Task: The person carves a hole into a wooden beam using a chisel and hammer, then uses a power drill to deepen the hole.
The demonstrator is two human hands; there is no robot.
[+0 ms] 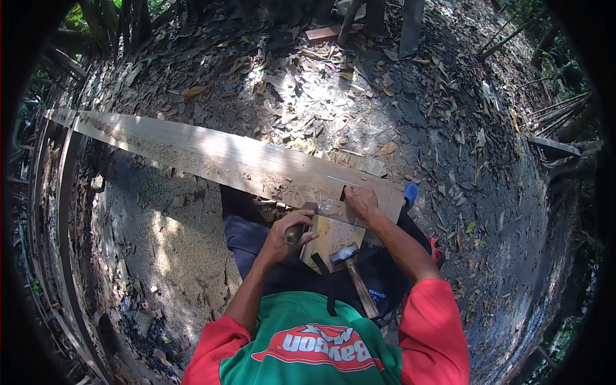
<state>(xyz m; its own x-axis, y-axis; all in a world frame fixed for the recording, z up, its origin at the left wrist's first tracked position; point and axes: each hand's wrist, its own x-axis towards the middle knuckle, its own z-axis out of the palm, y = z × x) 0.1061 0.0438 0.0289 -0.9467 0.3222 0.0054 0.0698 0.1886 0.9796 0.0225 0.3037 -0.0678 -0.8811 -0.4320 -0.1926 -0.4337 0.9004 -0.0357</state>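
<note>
A long wooden plank (224, 154) lies across in front of me, from the far left to just past my knees, with shavings and sawdust on it. My left hand (285, 234) is closed round the wooden handle of a chisel (294, 234) at the plank's near edge. The chisel's blade is mostly hidden. My right hand (363, 202) rests on the plank with its fingers curled at a dark slot (345, 192). What those fingers hold, if anything, is hidden. A hammer (360, 285) lies over my lap, its metal head on a smaller board (333, 234) below the plank.
Wooden rails (67, 160) run along the left, and the plank's far end rests on them. Dry leaves (295, 96) cover the ground ahead. Sawdust (173, 250) is spread at the left. Posts (412, 29) stand at the back.
</note>
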